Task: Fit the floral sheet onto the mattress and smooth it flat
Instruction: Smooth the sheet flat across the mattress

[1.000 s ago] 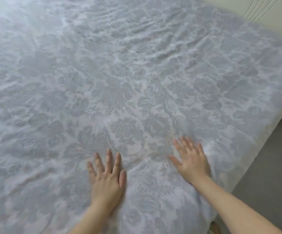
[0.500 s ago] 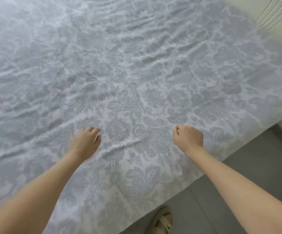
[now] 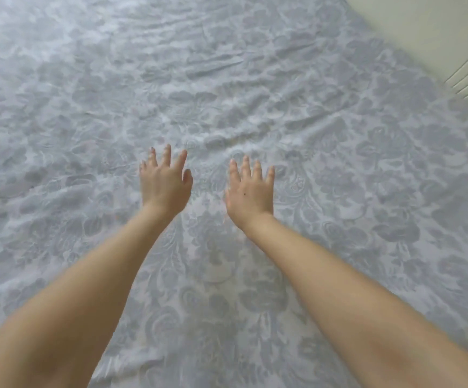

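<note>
Both forearms reach out further over the bed than half a second back, when the hands were curled up. Now the left hand [image 3: 165, 182] and right hand [image 3: 250, 189] are spread flat, fingers splayed, gripping nothing. The floral sheet [image 3: 339, 169] covers the mattress, wrinkles running mostly crosswise beyond the fingertips. No writing anywhere.

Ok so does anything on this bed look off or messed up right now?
Nothing is damaged or spilled. The floral sheet is not flat yet: creases and ripples run across it beyond the left hand and right hand, both spread open with palms down. The part nearer the person looks smoother.
</note>
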Available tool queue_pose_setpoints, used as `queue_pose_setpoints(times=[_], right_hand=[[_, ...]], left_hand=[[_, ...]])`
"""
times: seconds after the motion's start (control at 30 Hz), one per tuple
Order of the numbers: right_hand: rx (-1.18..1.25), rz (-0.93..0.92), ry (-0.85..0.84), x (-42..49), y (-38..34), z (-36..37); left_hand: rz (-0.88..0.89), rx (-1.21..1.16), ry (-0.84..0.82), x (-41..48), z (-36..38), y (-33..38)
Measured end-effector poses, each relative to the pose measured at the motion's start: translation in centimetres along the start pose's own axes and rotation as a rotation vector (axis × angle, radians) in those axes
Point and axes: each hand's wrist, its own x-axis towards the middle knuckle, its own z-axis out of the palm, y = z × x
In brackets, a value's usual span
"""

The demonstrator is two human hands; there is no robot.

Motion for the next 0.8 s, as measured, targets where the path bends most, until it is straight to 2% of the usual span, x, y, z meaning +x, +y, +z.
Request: queue_pose_setpoints(times=[0.13, 0.27, 0.33, 0.4, 0.47, 0.5, 0.53, 0.6, 0.67, 0.73, 0.8], right_hand=[[0.13, 0.028, -0.084, 2.4, 7.2, 7.1], [0.133, 0.285, -0.023, -7.9, 20.0, 14.0], [0.12, 0.424, -0.117, -13.4, 24.2, 14.4], [0.153, 0.485, -0.198, -15.6, 25.4, 13.2], [0.213, 0.472, -0.125, -13.8, 25.0, 11.2], [0.263, 0.446, -0.045, -11.4, 24.7, 9.9], [0.3, 0.399, 0.046, -8.5, 24.4, 8.9], [0.35, 0.255, 0.202, -1.3, 23.3, 6.8], [0.305, 0.004, 0.17, 5.9, 21.8, 5.5], [0.173, -0.193, 0.0, 11.4, 23.2, 6.5], [0.116, -0.136, -0.057, 13.7, 29.5, 9.3]], left_hand=[[0.084, 0.141, -0.151, 4.8, 5.9, 8.2], [0.198, 0.001, -0.149, -3.3, 12.5, 15.6], [0.313, -0.007, -0.182, -8.0, 12.7, 17.9], [0.495, -0.03, -0.242, -12.2, 11.7, 19.6], [0.612, -0.087, -0.302, -14.0, 10.4, 20.6], [0.652, -0.144, -0.276, -12.9, 9.7, 20.6], [0.668, -0.2, -0.172, -11.0, 9.2, 20.8], [0.59, -0.261, 0.06, -5.2, 8.3, 21.3], [0.305, -0.185, 0.197, 2.3, 7.4, 22.0], [-0.073, -0.07, 0.11, 9.0, 7.9, 23.7], [-0.268, -0.038, -0.104, 12.6, 10.1, 27.8]])
